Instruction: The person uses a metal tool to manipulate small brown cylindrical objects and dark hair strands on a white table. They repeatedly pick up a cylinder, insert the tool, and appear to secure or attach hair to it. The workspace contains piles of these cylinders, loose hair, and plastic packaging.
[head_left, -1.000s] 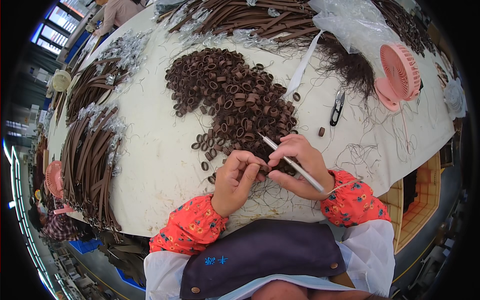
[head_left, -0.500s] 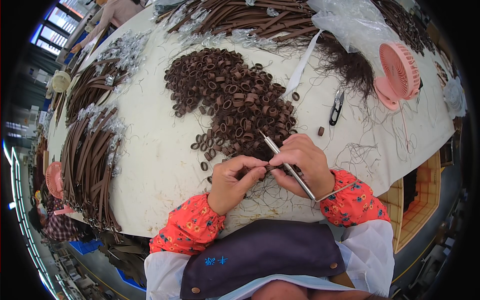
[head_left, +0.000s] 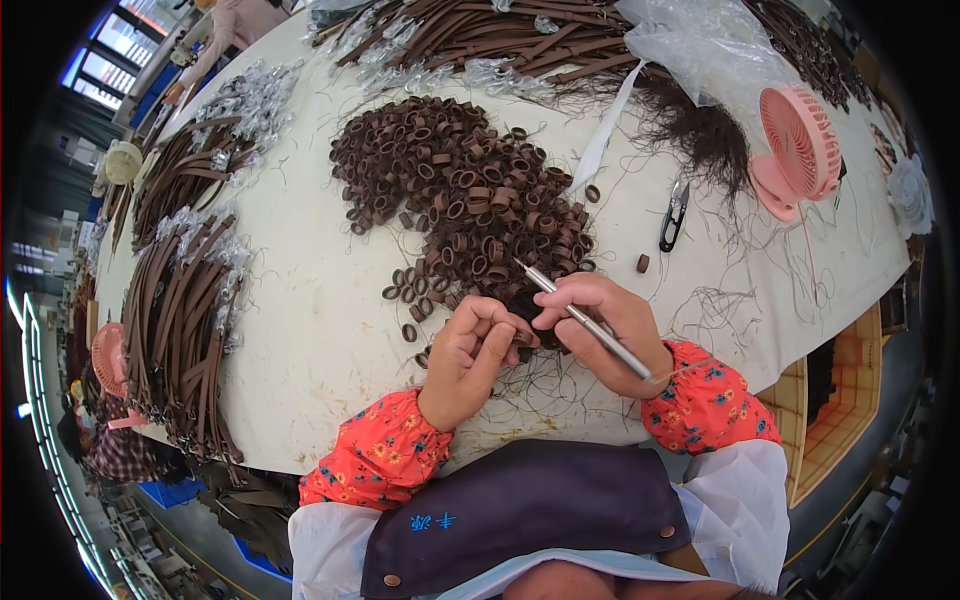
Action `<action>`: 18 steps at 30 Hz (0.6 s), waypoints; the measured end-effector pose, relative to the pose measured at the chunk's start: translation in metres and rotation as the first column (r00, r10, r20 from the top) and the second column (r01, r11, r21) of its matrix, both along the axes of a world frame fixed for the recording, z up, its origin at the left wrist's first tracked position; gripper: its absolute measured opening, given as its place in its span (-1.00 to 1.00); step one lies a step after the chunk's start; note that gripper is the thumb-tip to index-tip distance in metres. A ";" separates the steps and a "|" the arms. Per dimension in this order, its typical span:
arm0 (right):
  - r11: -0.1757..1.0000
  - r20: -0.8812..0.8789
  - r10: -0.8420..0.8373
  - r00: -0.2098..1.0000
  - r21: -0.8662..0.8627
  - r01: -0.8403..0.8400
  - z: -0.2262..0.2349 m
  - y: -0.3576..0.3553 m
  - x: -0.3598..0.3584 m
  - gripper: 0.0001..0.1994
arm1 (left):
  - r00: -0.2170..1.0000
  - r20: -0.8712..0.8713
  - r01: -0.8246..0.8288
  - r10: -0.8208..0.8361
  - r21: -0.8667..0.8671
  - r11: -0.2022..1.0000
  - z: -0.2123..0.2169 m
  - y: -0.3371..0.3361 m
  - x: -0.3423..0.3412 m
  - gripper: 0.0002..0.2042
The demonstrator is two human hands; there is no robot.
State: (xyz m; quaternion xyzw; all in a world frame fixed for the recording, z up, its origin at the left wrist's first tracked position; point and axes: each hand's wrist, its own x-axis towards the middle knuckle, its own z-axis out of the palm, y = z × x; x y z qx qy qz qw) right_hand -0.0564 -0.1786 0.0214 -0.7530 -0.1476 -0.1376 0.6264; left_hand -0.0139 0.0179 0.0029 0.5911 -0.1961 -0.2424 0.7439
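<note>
My right hand (head_left: 608, 330) grips a thin silver metal tool (head_left: 580, 320), its tip pointing up and left toward the pile. My left hand (head_left: 472, 355) is curled, pinching a small brown loop (head_left: 522, 338) right beside the right hand's fingers. Both hands sit at the near edge of a big heap of small brown leather loops (head_left: 465, 200) on the white table (head_left: 300, 330). A few single loops (head_left: 405, 300) lie loose just left of my left hand. Thin dark threads lie scattered under the hands.
Black snips (head_left: 675, 213) lie right of the heap. A pink desk fan (head_left: 795, 145) stands at the far right. Bundles of brown straps (head_left: 185, 300) cover the left edge and the back (head_left: 500, 35). Clear plastic wrap (head_left: 700, 50) lies at the back. Another person (head_left: 235, 25) works far off.
My hands stay together at the heap's near edge; the left hand's fingers have curled tighter on the loop and the silver tool has shifted slightly.
</note>
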 end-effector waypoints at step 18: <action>0.937 -0.166 0.252 0.953 0.290 -0.197 -0.002 -0.015 -0.001 -0.79 | 0.998 0.048 0.023 -0.027 0.066 0.998 -0.005 0.004 0.000 -0.94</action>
